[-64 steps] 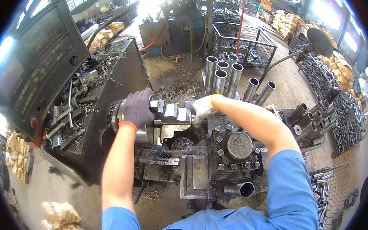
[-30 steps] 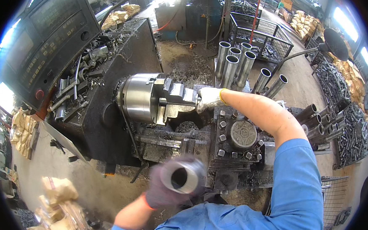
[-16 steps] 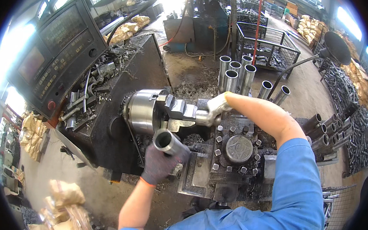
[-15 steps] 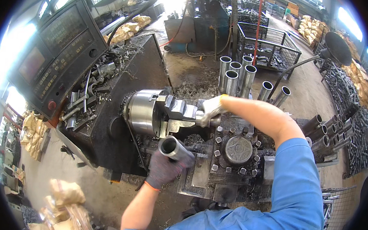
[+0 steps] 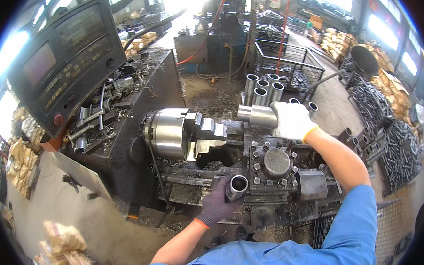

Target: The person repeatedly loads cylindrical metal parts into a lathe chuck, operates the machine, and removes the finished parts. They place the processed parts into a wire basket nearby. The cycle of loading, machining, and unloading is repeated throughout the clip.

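Observation:
My right hand (image 5: 293, 121), in a white glove, is closed around a shiny steel tube (image 5: 257, 115) with a narrower stepped end pointing left. That tube lies level in the air above the lathe's tool post (image 5: 276, 163), clear of the chuck. The lathe chuck (image 5: 168, 133) stands to the left, and nothing shows between its stepped jaws (image 5: 210, 128). Nearer to me, my left hand (image 5: 217, 204), in a dark glove with an orange cuff, grips a second steel tube (image 5: 237, 186). Its open end faces up; the left fingers are partly hidden behind it.
Several steel tubes (image 5: 260, 95) stand upright behind the tool post, and more lie at the right (image 5: 369, 147). A control panel (image 5: 63, 62) rises at the left above metal scraps. A lamp on an arm (image 5: 364, 60) and a wire cage (image 5: 289, 59) are farther back.
My right hand has moved up and right from the chuck jaws with its tube. My left hand has shifted right and slightly down with the other tube, now more upright. The view has shifted too.

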A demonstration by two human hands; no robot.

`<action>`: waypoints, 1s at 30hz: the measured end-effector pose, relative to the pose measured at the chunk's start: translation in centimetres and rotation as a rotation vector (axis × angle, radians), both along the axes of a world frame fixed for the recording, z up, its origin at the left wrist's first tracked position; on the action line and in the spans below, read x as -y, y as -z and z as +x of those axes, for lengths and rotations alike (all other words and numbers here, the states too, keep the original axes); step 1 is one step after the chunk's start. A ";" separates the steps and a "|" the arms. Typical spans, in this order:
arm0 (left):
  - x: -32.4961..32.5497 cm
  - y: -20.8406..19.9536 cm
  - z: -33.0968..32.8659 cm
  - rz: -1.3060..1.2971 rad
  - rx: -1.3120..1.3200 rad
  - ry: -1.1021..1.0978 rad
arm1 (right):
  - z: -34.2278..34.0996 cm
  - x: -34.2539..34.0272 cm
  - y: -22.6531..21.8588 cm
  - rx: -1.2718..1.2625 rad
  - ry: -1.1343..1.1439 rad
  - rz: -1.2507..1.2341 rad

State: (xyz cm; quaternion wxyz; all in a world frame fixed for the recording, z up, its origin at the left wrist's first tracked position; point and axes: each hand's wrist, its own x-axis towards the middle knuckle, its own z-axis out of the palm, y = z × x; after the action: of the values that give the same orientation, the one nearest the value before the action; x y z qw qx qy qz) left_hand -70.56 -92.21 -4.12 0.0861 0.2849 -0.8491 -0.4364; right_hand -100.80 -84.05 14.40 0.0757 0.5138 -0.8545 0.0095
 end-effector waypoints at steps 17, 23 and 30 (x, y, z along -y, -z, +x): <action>-0.1 6.5 5.6 1.207 -0.481 -0.383 | 24.8 -9.1 23.7 1.548 0.324 0.111; -0.3 7.4 9.3 1.557 -0.519 -0.446 | 24.1 -10.3 25.1 1.689 0.096 -0.067; 1.5 3.4 8.7 1.156 -0.371 -0.318 | 20.9 -14.0 17.3 1.179 0.137 -0.505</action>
State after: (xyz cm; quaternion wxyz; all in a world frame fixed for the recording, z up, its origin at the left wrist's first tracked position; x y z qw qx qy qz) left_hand -61.85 -93.67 -7.49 0.1278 0.3281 -0.3940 -0.8490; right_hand -79.91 -70.09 -2.89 -0.2876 0.3330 -0.7552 0.4859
